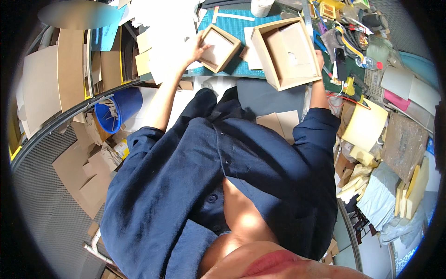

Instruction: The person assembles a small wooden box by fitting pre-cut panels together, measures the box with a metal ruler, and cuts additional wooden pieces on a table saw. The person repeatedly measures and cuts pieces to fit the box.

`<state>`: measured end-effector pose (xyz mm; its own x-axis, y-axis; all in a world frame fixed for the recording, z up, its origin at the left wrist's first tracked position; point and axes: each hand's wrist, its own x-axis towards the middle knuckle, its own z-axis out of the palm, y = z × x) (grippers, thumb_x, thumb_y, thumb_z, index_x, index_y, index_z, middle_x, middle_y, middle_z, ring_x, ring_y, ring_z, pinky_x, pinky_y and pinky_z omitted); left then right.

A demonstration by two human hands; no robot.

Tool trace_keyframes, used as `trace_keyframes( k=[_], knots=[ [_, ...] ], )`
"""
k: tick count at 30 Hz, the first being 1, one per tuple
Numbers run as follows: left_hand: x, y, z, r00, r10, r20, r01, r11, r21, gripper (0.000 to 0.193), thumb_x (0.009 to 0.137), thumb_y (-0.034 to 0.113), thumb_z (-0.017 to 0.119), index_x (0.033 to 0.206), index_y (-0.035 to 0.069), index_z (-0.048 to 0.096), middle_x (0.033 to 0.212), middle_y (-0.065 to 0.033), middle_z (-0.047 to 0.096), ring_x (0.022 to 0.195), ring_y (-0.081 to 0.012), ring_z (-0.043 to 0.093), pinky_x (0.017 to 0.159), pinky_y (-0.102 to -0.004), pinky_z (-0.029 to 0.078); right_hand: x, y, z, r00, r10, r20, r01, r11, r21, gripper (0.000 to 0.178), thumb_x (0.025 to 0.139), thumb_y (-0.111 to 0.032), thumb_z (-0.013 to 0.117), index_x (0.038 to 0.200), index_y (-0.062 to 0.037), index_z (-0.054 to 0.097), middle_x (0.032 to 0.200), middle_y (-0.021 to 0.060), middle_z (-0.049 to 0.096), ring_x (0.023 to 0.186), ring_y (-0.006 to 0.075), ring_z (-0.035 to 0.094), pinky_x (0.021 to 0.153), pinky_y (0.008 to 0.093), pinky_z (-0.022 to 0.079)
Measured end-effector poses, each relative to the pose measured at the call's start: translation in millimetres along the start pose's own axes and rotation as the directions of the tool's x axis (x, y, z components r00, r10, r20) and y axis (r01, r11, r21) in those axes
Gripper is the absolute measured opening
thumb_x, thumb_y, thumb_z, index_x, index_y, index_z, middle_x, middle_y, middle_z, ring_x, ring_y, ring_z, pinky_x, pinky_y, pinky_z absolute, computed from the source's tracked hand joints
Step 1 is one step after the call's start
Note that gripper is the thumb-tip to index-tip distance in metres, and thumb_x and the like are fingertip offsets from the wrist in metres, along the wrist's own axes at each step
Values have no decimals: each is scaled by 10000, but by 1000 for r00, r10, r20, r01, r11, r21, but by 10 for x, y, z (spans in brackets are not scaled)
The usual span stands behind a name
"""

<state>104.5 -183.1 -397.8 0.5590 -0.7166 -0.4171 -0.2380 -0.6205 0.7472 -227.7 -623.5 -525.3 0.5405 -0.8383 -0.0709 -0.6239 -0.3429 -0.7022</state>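
My left hand [199, 49] grips the left wall of a small open cardboard box [229, 57], with fingers reaching over its rim. The box has a pale inside and sits tilted over a teal cutting mat [239, 29]. To its right, a larger open cardboard box [265, 58] leans with its opening toward me. My right hand [319, 60] is closed on this box's right wall; most of its fingers are hidden behind the cardboard. A small torn white patch shows on the larger box's inner floor. The two boxes are apart.
A white cup-like container [262, 7] stands at the mat's far edge. Tools, a dark phone [340, 59] and a plastic bottle [369, 63] crowd the right. Cardboard sheets [72, 69] stand at left, above a blue bin [108, 116]. A metal ruler [307, 18] lies behind the larger box.
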Motion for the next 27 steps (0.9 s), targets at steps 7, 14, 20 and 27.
trace_keyframes(
  k=[7, 14, 20, 27],
  knots=[
    [-302, -196, -219, 998, -50, 45, 40, 978, 204, 716, 988, 341, 619, 1571, 134, 259, 1533, -239, 385, 1413, -341, 410, 1176, -473, 345, -569, -294, -508, 961, 16, -275, 22, 991, 136, 462, 824, -351, 819, 1094, -26, 634, 903, 134, 684, 850, 252, 660, 767, 372, 521],
    [-198, -191, -236, 977, 91, 191, -130, 970, 205, 676, 972, 275, 651, 1555, 151, 332, 1408, -207, 553, 1263, -306, 571, 1068, -438, 465, -3072, -1662, -1686, 851, 111, -513, -45, 989, 140, 284, 1055, -227, 512, 911, 6, 586, 798, -7, 520, 728, 95, 437, 644, 275, 401],
    [-302, 16, -386, 960, 230, 161, -239, 970, 39, 585, 923, 271, 728, 1430, 106, 487, 1297, -132, 629, 1196, -274, 613, 931, -395, 538, -3863, -2829, -531, 918, 396, 2, -392, 908, 149, 250, 813, -117, 834, 892, -11, 621, 759, -4, 603, 679, 79, 528, 617, 241, 437],
    [-254, 176, -458, 903, 424, 70, -423, 906, -30, 397, 924, 268, 732, 1257, 87, 614, 1171, -93, 631, 1115, -238, 646, 902, -341, 560, -3701, -2875, 468, 925, 317, -207, -342, 934, -98, 346, 753, -285, 888, 862, -46, 664, 623, 51, 601, 552, 155, 571, 540, 322, 467]
  ],
)
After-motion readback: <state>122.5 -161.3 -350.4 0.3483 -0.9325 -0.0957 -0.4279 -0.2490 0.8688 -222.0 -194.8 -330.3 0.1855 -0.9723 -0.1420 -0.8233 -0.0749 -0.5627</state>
